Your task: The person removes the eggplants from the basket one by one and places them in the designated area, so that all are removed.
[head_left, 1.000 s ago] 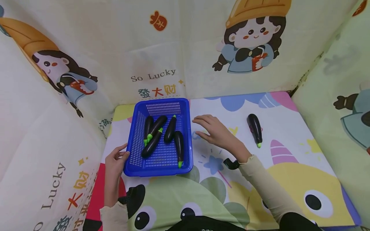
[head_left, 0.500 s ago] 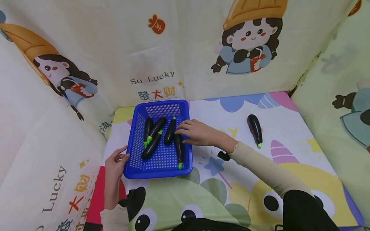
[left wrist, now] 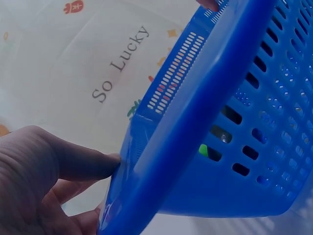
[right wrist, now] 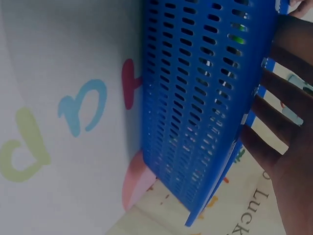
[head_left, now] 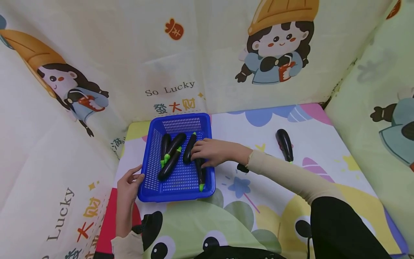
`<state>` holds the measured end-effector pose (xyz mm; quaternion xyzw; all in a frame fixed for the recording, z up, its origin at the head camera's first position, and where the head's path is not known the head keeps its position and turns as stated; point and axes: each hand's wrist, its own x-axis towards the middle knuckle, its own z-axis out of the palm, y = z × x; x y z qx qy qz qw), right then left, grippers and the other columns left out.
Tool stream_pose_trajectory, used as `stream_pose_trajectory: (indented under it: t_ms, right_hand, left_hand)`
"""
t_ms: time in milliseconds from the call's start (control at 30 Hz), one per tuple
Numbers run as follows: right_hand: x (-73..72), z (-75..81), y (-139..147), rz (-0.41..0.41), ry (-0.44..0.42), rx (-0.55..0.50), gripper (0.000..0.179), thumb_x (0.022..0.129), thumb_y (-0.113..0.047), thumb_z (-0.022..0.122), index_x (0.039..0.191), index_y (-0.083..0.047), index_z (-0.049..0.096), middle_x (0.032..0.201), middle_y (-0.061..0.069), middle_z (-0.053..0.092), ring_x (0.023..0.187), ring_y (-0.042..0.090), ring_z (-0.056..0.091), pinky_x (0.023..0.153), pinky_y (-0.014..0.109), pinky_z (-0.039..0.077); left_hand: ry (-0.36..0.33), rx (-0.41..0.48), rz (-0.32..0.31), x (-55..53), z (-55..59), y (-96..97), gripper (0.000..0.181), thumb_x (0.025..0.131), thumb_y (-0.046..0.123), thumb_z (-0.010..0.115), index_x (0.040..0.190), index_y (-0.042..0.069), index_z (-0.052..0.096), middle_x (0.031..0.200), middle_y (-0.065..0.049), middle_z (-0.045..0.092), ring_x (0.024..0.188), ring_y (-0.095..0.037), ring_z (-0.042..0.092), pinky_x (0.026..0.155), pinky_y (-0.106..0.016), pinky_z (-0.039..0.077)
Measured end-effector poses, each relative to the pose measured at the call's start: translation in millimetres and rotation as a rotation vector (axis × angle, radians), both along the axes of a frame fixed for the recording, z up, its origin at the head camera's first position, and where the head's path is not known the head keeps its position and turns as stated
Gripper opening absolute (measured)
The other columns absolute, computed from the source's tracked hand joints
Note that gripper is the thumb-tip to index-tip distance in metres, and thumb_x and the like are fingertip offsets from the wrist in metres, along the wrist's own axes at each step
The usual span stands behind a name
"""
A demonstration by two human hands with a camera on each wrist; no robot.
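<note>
A blue plastic basket (head_left: pixel 176 196) with perforated walls stands on the table, holding several dark eggplants (head_left: pixel 170 166) with green stems. My left hand (head_left: pixel 128 187) pinches its left rim; the left wrist view shows the thumb pressed against the blue edge (left wrist: pixel 195 127). Over the right side of the basket reaches my right hand (head_left: pixel 215 153), its fingers stretched over an eggplant (head_left: pixel 200 176) and partly covering it. Another eggplant (head_left: pixel 189 149) lies by those fingertips. In the right wrist view the fingers (right wrist: pixel 288 98) extend past the rim; whether they touch an eggplant is hidden.
One more eggplant (head_left: pixel 284 144) lies alone on the patterned tablecloth (head_left: pixel 239 126), to the right of the basket and beyond my right sleeve (head_left: pixel 281 172). Cloth walls (head_left: pixel 220 64) with printed cartoon figures enclose the table at the back and sides.
My right hand has moved left from beside the basket, over its right rim, to above the eggplants inside. The left hand stays at the left rim.
</note>
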<state>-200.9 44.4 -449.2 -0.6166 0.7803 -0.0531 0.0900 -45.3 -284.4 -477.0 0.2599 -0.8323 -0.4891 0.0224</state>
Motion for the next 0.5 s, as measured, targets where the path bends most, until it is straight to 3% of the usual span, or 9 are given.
stream_pose_trajectory:
  t_ms: [200,500]
  right_hand:
    - [-3.2,-1.3,-16.7,0.029,-0.030,0.107,0.049,0.097,-0.040,0.072,0.140,-0.018,0.065,0.146,0.003,0.063,0.139,0.025,0.051,0.120,0.046,0.040]
    - [-0.4,-8.6,-31.9,0.064,-0.062,0.276,0.048,0.097,-0.042,0.071,0.141,-0.023,0.066,0.144,-0.001,0.065,0.137,0.022,0.053,0.118,0.043,0.043]
  left_hand:
    - [0.010,0.001,-0.007,0.1,-1.3,-1.2,0.042,0.105,0.015,0.062,0.147,0.015,0.061,0.112,-0.019,0.070,0.072,-0.007,0.063,0.068,-0.017,0.052]
    - [-0.007,0.032,-0.010,1.2,0.0,-1.8,0.043,0.105,0.015,0.062,0.148,0.016,0.061,0.104,-0.007,0.071,0.074,-0.007,0.063,0.070,-0.016,0.053]
